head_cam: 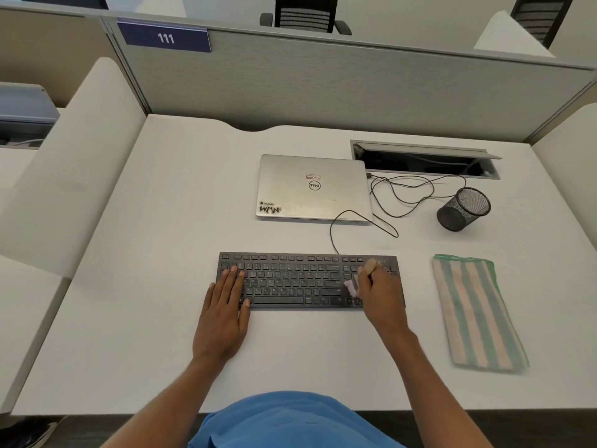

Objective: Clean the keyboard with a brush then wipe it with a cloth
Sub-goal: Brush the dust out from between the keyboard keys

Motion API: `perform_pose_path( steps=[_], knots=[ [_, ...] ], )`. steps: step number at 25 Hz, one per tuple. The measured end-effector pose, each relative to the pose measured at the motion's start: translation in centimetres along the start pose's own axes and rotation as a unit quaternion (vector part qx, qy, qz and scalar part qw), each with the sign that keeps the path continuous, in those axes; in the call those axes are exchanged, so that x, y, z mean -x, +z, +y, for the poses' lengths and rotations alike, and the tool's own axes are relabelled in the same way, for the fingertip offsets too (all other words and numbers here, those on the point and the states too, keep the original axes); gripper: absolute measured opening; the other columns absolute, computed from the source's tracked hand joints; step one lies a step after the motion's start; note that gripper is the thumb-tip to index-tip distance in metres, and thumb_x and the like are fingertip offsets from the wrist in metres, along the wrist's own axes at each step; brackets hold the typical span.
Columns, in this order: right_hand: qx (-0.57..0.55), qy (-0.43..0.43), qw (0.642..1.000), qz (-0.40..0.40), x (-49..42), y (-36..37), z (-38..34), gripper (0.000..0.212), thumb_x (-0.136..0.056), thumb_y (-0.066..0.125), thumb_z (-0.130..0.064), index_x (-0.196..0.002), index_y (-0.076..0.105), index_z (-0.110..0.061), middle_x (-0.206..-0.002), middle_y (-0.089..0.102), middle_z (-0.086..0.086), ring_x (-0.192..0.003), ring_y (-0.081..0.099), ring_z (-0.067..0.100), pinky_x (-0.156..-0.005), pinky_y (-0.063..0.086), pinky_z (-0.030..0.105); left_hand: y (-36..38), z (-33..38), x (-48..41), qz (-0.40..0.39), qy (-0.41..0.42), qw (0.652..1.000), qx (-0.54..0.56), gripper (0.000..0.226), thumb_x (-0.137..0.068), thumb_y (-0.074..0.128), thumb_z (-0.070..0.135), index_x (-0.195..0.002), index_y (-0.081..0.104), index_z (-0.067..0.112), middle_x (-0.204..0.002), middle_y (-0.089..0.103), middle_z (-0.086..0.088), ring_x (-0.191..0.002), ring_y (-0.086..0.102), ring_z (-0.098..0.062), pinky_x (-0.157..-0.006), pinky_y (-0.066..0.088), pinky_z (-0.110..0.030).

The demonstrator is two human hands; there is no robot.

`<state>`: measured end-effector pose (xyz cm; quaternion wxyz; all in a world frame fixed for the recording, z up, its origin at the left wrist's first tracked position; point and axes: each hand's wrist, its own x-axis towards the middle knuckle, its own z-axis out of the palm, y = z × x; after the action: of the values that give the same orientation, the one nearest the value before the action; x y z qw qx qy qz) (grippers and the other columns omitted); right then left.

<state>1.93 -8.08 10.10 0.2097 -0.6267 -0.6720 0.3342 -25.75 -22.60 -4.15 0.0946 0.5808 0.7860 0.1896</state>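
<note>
A black keyboard [290, 279] lies flat on the white desk, in front of me. My left hand [226, 305] rests palm down on its left end, fingers spread over the keys. My right hand [379, 295] grips a small brush [353, 284] with a pale wooden handle. Its light bristles touch the keys near the keyboard's right end, and the brush looks blurred. A folded cloth [475, 312] with green and peach stripes lies on the desk to the right of the keyboard, apart from both hands.
A shut silver laptop [313, 187] sits behind the keyboard. Thin black cables [397, 195] loop between it and an open cable tray [423, 160]. A black mesh pen cup [463, 208] stands at the back right. Grey partition walls [323, 79] enclose the desk.
</note>
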Motion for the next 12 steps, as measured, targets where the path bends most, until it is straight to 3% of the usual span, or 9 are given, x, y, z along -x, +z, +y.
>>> perform_pose_path(
  steps=[3, 6, 10, 12],
  knots=[
    [0.003, 0.008, 1.000, -0.002, 2.1, 1.0, 1.6, 0.037, -0.107, 0.045, -0.021, -0.072, 0.051, -0.012, -0.060, 0.054, -0.015, -0.053, 0.054, 0.005, -0.047, 0.036, 0.013, -0.1, 0.0, 0.0, -0.001, 0.000, 1.000, -0.005, 0.062, -0.109, 0.030, 0.039, -0.167, 0.025, 0.017, -0.176, 0.017, 0.003, -0.163, 0.008, -0.012, -0.132, 0.012, -0.041],
    [0.032, 0.021, 0.999, -0.033, 3.0, 1.0, 3.6, 0.039, -0.108, 0.043, -0.027, -0.069, 0.046, -0.022, -0.060, 0.053, -0.008, -0.053, 0.049, 0.011, -0.046, 0.031, 0.017, -0.1, 0.0, 0.0, -0.003, -0.002, 1.000, -0.005, 0.062, -0.109, 0.029, 0.039, -0.167, 0.025, 0.017, -0.176, 0.016, 0.003, -0.163, 0.007, -0.012, -0.132, 0.009, -0.039],
    [0.007, 0.024, 0.999, 0.042, 1.9, 0.2, 3.4, 0.037, -0.107, 0.047, -0.024, -0.073, 0.054, -0.012, -0.060, 0.057, -0.002, -0.052, 0.054, 0.014, -0.047, 0.039, 0.028, -0.2, 0.1, 0.0, 0.000, -0.001, 1.000, -0.004, 0.062, -0.109, 0.031, 0.038, -0.167, 0.025, 0.016, -0.176, 0.017, 0.003, -0.163, 0.007, -0.012, -0.132, 0.009, -0.039],
    [-0.006, 0.013, 0.998, 0.068, 1.3, 0.4, 2.8, 0.035, -0.106, 0.048, -0.023, -0.076, 0.056, -0.008, -0.062, 0.059, 0.001, -0.055, 0.055, 0.019, -0.048, 0.037, 0.026, -0.2, 0.1, 0.1, 0.001, 0.000, 1.000, -0.006, 0.063, -0.109, 0.031, 0.038, -0.167, 0.025, 0.016, -0.176, 0.017, 0.002, -0.163, 0.008, -0.012, -0.132, 0.010, -0.040]
  ],
)
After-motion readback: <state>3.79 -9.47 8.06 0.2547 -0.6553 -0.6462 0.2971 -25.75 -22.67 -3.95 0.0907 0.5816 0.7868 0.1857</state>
